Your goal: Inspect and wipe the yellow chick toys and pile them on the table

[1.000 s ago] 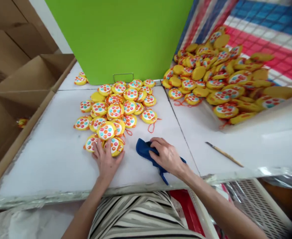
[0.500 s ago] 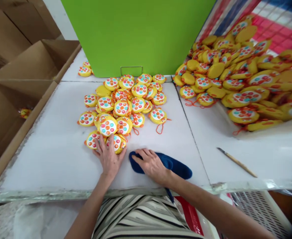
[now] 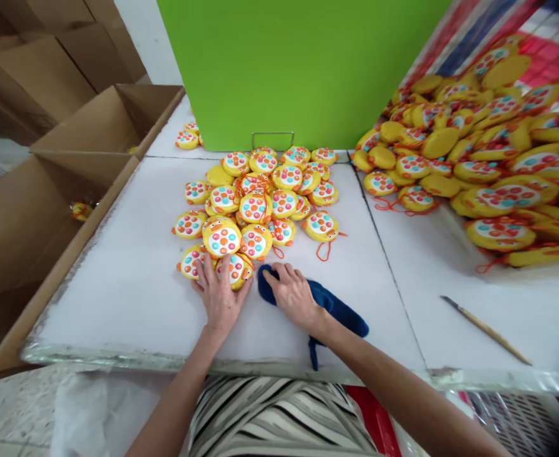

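Note:
My left hand is at the near end of a heap of yellow duck-shaped toys. Its spread thumb and fingers are round a duck toy with a white belly and coloured dots. Other fingertips touch the duck toy to its left. My right hand is closed on the left end of a dark blue cloth lying on the table. A narrow strip of this cloth trails toward the table's front edge. Orange cord loops stick out from some toys, such as the duck toy at the heap's right.
A green panel stands behind the heap. Many more duck toys are piled at the right. A thin wooden-handled knife lies on the white table. Open cardboard boxes flank the left edge.
The view has turned a little to the left. My right hand and the blue cloth have slid slightly away from me, closer to the heap. My left hand stays at the same duck toy.

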`<state>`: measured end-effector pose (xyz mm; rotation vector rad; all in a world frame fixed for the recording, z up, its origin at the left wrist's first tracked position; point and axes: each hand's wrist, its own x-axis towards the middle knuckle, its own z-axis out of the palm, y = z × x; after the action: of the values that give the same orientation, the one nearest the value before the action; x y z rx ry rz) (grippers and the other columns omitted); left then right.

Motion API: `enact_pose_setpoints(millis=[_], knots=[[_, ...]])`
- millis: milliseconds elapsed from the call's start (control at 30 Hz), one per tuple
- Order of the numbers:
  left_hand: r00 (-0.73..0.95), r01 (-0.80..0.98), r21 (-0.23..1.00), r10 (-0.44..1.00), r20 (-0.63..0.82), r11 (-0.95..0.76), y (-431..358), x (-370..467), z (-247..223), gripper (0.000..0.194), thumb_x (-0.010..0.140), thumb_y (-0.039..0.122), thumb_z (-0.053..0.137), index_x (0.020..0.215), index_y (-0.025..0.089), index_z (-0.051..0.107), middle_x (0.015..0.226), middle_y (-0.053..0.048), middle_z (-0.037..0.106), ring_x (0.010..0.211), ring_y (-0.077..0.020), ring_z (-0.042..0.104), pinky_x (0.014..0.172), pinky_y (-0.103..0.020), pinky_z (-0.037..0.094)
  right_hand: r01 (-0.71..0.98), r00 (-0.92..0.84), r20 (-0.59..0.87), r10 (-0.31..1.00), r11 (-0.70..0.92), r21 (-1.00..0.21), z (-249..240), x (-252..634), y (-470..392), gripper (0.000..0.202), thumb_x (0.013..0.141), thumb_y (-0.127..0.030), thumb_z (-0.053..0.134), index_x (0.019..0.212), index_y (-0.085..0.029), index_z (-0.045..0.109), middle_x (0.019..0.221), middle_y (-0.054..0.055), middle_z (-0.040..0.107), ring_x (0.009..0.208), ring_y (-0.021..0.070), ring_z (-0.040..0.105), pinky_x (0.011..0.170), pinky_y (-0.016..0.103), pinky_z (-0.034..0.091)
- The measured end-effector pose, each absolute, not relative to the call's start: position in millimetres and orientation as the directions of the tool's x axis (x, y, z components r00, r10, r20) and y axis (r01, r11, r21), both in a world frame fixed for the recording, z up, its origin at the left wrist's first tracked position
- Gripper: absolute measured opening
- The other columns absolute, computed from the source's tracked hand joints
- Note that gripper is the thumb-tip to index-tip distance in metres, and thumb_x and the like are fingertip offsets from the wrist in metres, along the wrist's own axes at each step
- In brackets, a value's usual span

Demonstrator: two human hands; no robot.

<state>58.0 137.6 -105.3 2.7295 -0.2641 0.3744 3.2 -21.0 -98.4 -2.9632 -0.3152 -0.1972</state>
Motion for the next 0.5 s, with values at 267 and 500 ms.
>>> enact_pose_setpoints(millis=[267,500], knots=[[0.944,-0.244,0.329,-0.146,0.297,-0.912,143.0,53.7,-102.9,0.068,0.08,0.052,0.055,0.136,0.017,0.04,0.147,-0.022,0.022,0.136,-0.0416,0.013,0.099,-0.064,0.024,0.3,0.9,-0.121,0.419,-0.796,-0.526,-74.4,-24.3,-21.0,0.028,0.086,-0.014,0.047,0.108,-0.02,0.064,0.1,0.007,0.06,0.09,0.0155,0.057,0.082,0.027,0.046],[0.94,-0.241,0.444,-0.094,0.327,-0.863,165.8,41.3,-103.8,0.056,0.085,0.045,0.051,0.133,0.017,0.043,0.145,-0.019,0.027,0.137,-0.0354,0.018,0.104,-0.056,0.026,0.033,0.994,-0.084,0.072,-0.917,-0.399,-62.4,4.7,-82.3,0.033,0.087,-0.012,0.04,0.112,-0.019,0.06,0.11,0.008,0.055,0.091,0.0155,0.058,0.078,0.026,0.048]])
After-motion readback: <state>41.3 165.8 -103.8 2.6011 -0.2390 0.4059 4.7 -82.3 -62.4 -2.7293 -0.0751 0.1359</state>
